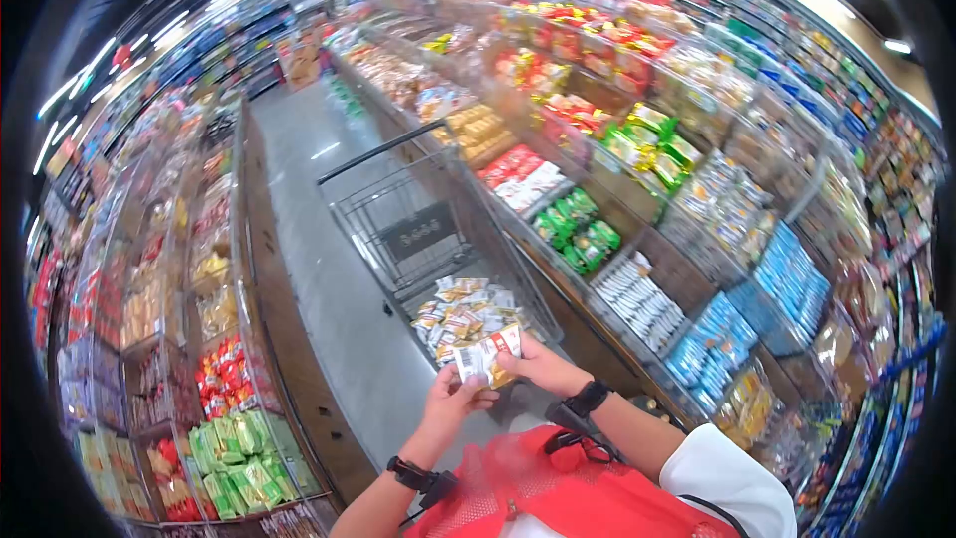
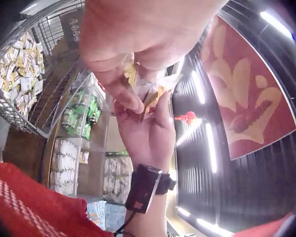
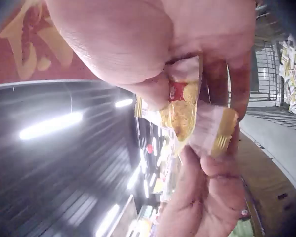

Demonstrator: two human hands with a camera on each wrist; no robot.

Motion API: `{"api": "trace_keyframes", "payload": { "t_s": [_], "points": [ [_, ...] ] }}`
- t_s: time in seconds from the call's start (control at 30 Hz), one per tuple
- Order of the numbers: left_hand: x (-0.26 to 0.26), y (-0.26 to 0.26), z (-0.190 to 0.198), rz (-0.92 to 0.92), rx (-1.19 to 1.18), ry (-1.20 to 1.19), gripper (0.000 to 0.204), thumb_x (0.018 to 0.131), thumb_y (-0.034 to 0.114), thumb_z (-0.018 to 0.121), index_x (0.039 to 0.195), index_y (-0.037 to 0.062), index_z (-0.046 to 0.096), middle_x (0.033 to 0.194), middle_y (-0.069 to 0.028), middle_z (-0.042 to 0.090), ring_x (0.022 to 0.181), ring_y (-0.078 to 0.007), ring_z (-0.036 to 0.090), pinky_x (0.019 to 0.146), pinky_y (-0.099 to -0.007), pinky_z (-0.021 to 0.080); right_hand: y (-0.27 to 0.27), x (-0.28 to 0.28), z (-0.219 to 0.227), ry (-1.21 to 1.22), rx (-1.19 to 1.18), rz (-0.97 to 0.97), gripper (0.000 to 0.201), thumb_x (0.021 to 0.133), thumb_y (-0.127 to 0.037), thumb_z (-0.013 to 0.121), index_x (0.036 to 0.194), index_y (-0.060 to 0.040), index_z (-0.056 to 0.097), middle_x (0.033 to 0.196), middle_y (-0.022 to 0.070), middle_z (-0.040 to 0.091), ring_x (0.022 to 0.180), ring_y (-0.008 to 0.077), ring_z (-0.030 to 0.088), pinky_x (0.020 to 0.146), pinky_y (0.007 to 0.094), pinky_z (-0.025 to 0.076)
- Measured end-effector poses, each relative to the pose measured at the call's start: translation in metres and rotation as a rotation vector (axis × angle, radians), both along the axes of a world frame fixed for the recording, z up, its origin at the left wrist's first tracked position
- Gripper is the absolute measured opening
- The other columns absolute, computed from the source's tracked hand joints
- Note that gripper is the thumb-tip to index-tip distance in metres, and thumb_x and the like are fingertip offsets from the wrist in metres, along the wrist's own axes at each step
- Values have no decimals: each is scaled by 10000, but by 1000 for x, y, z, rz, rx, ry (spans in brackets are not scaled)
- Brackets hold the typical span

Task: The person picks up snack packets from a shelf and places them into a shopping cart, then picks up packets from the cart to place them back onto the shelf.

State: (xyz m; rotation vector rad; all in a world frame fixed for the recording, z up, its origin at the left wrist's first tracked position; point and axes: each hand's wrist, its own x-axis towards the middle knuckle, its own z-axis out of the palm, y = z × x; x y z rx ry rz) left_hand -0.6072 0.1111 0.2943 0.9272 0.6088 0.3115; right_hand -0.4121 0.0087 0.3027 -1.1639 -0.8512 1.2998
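Both hands hold small white-and-yellow snack packets [image 1: 468, 363] in front of the chest, above the near end of a shopping cart. My left hand [image 1: 453, 403] pinches them from the left, thumb on top. From the other side my right hand [image 1: 550, 369] grips them, its thumb near the lower edge. A barcode shows on one packet; in the right wrist view a packet [image 3: 180, 111] has a red label and a golden snack picture. The fingers hide part of the packets. A pile of similar packets [image 1: 463, 314] lies in the grey wire cart [image 1: 349, 214].
Clear-walled bins line both sides of the aisle [image 1: 299, 169]. On the right, green packets [image 1: 578, 229], white packets [image 1: 637, 301] and blue packets [image 1: 715, 344] fill the nearest bins. Light green packs [image 1: 242, 463] sit in a bin at the lower left.
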Motion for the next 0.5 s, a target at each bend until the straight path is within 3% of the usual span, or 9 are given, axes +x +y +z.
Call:
{"api": "trace_keyframes", "payload": {
  "t_s": [0.1,0.17,0.2,0.3,0.33,0.4,0.5],
  "points": [
    [11,-6,14,-78,-99,-111,335,1037,197,545,1335,76,453,1132,-92,664,889,-223,692,703,-323,562,-40,11,24,78,59,-169,472,1045,-295,545,1408,-5,462,1348,80,575,1259,176,523,1076,360,422],
    [21,-9,14,-130,-217,-237,335,1046,237,532,1337,84,467,1125,-69,667,837,-196,665,675,-312,530,-57,32,21,193,233,-152,540,1048,-399,495,1420,-9,469,1376,116,578,1295,240,538,1098,396,412],
    [30,-18,34,-146,-251,-243,296,1052,253,519,1299,89,508,987,-60,640,724,-167,562,666,-337,459,-65,35,26,205,236,-148,522,1051,-370,502,1432,-16,461,1387,106,568,1295,223,531,1100,387,407],
    [56,-30,38,-385,-485,-443,312,1066,330,469,1261,97,540,971,-42,621,705,-168,541,702,-356,462,-79,27,47,106,142,-178,443,1054,-254,534,1429,-32,451,1340,37,576,1218,137,542,1051,331,445],
    [68,-30,27,-454,-570,-476,330,1056,338,477,1276,99,532,1002,-37,623,732,-167,552,720,-351,466,-80,24,53,16,134,-211,451,1035,-233,576,1428,-47,455,1324,19,574,1191,119,540,1031,318,453],
    [90,-32,-1,-578,-735,-549,371,1035,355,493,1307,104,516,1063,-26,627,785,-165,574,756,-340,473,-74,33,46,81,172,-250,475,1006,-230,627,1405,-29,465,1306,31,587,1178,119,550,1016,314,460],
    [116,-41,-10,-450,-503,-322,421,1035,418,455,1315,111,518,1135,-26,634,883,-187,596,787,-337,481,-69,57,44,-9,189,-265,499,989,-221,653,1401,-16,459,1288,50,596,1160,120,561,1002,306,466]
  ]
}}
